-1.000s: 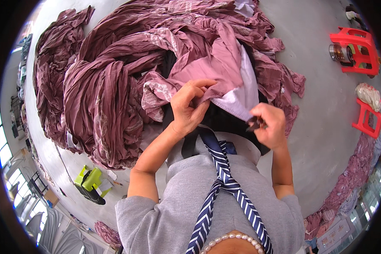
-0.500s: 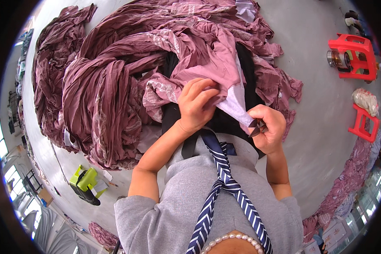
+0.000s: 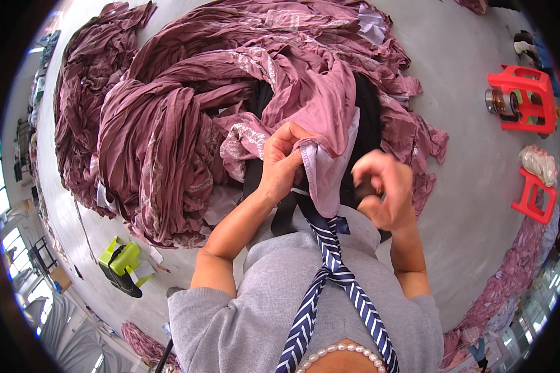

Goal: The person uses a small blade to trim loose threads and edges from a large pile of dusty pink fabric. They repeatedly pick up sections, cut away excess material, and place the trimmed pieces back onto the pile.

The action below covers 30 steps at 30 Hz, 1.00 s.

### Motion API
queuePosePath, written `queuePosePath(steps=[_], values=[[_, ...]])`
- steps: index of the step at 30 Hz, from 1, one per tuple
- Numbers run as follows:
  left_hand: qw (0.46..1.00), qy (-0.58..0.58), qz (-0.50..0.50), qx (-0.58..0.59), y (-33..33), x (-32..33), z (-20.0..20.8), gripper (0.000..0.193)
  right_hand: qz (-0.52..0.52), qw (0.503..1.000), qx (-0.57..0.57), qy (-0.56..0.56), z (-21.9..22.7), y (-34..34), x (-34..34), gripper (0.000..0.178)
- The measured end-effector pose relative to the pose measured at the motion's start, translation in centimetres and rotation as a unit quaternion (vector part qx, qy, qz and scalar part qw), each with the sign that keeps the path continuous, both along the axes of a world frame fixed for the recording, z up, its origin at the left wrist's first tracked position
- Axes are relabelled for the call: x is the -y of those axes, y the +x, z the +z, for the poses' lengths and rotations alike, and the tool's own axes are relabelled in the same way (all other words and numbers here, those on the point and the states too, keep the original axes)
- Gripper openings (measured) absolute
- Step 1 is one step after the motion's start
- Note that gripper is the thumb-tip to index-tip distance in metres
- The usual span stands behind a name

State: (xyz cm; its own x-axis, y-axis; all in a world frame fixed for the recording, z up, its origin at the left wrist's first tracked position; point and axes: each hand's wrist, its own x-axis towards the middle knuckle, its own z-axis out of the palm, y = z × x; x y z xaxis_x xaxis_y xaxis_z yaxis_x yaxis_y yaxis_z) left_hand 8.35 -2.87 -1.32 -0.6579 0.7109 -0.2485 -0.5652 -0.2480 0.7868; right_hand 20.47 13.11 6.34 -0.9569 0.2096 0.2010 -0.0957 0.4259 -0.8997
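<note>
My left hand (image 3: 282, 163) pinches the folded edge of a mauve cloth (image 3: 330, 93), where its pale lilac underside (image 3: 322, 177) hangs down in a flap over my lap. The cloth runs on into a big crumpled heap of the same mauve fabric with whitish patterned bands. To the right of the flap, apart from it, my right hand (image 3: 386, 189) is raised with its fingers curled and slightly blurred. Dark thread snips sit inside that hand, mostly hidden by the fingers.
Mauve fabric (image 3: 162, 137) covers the floor ahead and to the left. A lime-green and black stool-like item (image 3: 123, 264) stands at the left. Red plastic stools (image 3: 526, 93) are at the right, one beside a glass jar (image 3: 501, 102), another under a whitish bag (image 3: 537, 163).
My right hand has let go of the pale flap and drawn slightly right, its snips now mostly hidden. The flap has dropped and hangs from my left hand, which has shifted slightly.
</note>
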Motion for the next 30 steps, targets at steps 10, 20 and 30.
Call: queuePosePath(steps=[10, 20, 30], values=[[0.999, -0.008, -0.031, -0.040, -0.4, -0.3, 0.7, 0.010, -0.065, 0.988, 0.131, -0.047, -1.5, -1.9, 0.0, 0.022], [0.994, -0.052, -0.049, -0.084, -0.5, -0.2, 1.2, 0.007, -0.074, 0.993, 0.081, 0.035, -1.8, -2.4, 0.4, 0.018], [0.996, -0.037, 0.026, -0.072, -2.7, 3.2, 0.4, 0.006, -0.201, 0.934, 0.014, -0.295, -6.0, -1.3, -2.4, 0.026]])
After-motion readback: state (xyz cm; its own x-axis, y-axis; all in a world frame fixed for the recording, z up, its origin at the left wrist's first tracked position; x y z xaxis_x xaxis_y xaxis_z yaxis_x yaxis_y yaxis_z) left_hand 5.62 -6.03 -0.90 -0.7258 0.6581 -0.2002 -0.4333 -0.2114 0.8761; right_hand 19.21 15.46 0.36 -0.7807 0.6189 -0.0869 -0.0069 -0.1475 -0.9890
